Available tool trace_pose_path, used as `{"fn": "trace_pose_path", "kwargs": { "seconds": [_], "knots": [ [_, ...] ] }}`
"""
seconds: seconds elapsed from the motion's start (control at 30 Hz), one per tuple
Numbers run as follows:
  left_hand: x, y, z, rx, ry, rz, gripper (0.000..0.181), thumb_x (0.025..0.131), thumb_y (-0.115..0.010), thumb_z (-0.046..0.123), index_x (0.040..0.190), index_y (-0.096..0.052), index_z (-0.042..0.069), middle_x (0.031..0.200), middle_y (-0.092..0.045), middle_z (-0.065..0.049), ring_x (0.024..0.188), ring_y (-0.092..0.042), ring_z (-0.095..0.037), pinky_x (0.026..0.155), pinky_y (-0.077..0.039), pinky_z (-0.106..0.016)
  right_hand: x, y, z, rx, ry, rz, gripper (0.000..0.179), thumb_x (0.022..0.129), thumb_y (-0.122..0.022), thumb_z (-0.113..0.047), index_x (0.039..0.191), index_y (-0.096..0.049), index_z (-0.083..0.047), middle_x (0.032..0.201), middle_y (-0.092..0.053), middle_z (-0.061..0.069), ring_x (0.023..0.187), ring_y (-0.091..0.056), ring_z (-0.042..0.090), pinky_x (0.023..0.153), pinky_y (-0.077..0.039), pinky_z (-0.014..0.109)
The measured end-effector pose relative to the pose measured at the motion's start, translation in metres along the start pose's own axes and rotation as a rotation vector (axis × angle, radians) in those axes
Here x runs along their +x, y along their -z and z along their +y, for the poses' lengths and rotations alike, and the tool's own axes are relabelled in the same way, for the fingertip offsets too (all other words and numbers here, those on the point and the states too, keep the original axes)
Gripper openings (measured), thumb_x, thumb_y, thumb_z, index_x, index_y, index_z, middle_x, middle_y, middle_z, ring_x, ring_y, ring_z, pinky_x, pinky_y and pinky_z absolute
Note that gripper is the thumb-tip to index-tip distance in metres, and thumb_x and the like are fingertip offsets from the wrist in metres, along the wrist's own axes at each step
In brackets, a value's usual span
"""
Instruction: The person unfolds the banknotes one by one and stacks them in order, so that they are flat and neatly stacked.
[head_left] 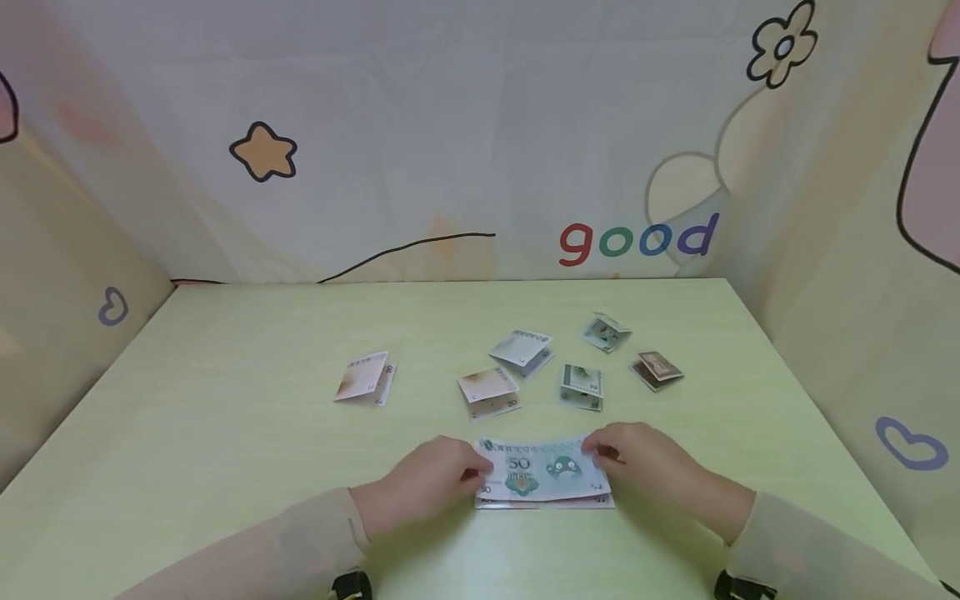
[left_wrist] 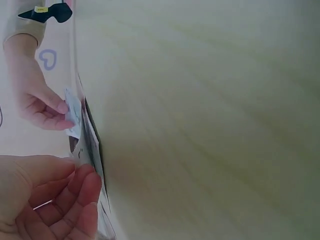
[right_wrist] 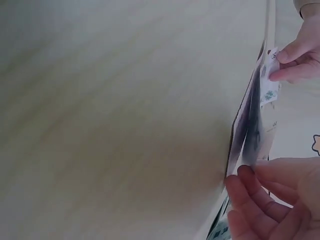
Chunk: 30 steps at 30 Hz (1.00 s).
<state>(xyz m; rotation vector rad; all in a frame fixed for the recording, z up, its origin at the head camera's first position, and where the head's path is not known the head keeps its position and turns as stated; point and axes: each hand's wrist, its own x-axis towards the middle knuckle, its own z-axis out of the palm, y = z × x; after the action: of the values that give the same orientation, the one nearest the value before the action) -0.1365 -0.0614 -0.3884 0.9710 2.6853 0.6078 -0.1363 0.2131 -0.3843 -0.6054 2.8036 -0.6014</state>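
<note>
A pale green play banknote (head_left: pixel 543 468) marked 50, printed with a cartoon face, is stretched between both hands near the front of the table. My left hand (head_left: pixel 433 483) pinches its left end between thumb and fingers. At the opposite end, my right hand (head_left: pixel 647 462) pinches the upper right corner. Beneath it another pinkish paper layer (head_left: pixel 546 504) shows along the lower edge; whether it is a separate note I cannot tell. From the left wrist view, the banknote (left_wrist: pixel 75 115) appears nearly edge-on, raised a little off the tabletop, and its edge (right_wrist: pixel 255 125) shows likewise from the right wrist.
Behind the hands stand several folded banknotes: one at left (head_left: pixel 362 377), two in the middle (head_left: pixel 487 385), and more at right, including a green one (head_left: pixel 581 379) and a brown one (head_left: pixel 660 367). Printed cloth walls (head_left: pixel 420 125) border the table (head_left: pixel 225 417) at back and sides.
</note>
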Motion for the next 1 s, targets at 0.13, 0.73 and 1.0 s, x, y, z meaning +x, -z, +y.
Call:
{"fn": "trace_pose_path", "kwargs": {
  "seconds": [0.13,0.73,1.0],
  "knots": [
    [0.002,-0.003,0.004,0.075,0.018,-0.029,0.02,0.087,-0.065,0.013,0.106,-0.071,0.008,0.1,-0.069,0.0,0.089,-0.062,-0.008,0.078,-0.05,-0.025,-0.001,-0.002,-0.003,-0.082,-0.007,-0.022,0.017,0.082,-0.068,-0.005,0.099,-0.07,-0.006,0.097,-0.067,0.004,0.085,-0.06,0.016,0.079,-0.05,0.039],
    [0.003,-0.007,0.01,0.13,-0.003,-0.065,0.019,0.084,-0.068,0.014,0.102,-0.073,0.011,0.089,-0.069,0.004,0.064,-0.049,-0.005,0.058,-0.039,-0.018,-0.002,-0.003,-0.005,-0.199,0.034,0.009,0.02,0.082,-0.069,-0.004,0.101,-0.07,-0.009,0.089,-0.062,0.001,0.076,-0.055,0.013,0.071,-0.051,0.033],
    [0.0,-0.013,0.016,0.348,-0.074,0.012,0.028,0.076,-0.074,0.037,0.09,-0.072,0.013,0.086,-0.056,0.003,0.068,-0.046,-0.008,0.052,-0.038,-0.018,-0.005,-0.005,-0.002,-0.249,0.048,-0.028,0.032,0.079,-0.074,-0.018,0.108,-0.067,-0.01,0.123,-0.054,0.015,0.106,-0.055,0.032,0.083,-0.048,0.046]
  ]
}}
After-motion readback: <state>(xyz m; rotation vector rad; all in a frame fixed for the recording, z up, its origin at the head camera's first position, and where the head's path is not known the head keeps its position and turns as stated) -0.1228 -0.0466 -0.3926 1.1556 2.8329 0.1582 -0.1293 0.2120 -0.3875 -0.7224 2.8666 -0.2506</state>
